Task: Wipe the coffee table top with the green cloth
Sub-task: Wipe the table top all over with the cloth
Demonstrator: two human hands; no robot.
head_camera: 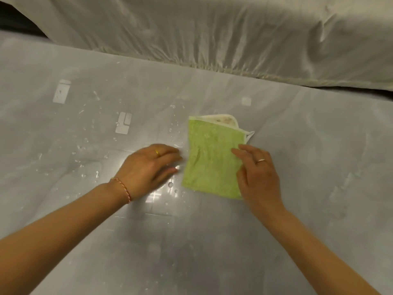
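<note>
A folded green cloth [210, 158] with white trim lies flat on the glossy grey coffee table top [319, 167]. My right hand [258, 173] rests on the cloth's right side, fingers spread and fairly straight on the fabric. My left hand [148, 167] lies just left of the cloth, its fingertips close to the cloth's left edge, fingers extended over the wet surface; it looks slightly blurred. Water droplets [89, 135] speckle the table to the left and below the cloth.
A piece of furniture draped in pale cream fabric [212, 35] runs along the table's far edge. Light reflections show as bright patches on the table top at left centre [123, 125].
</note>
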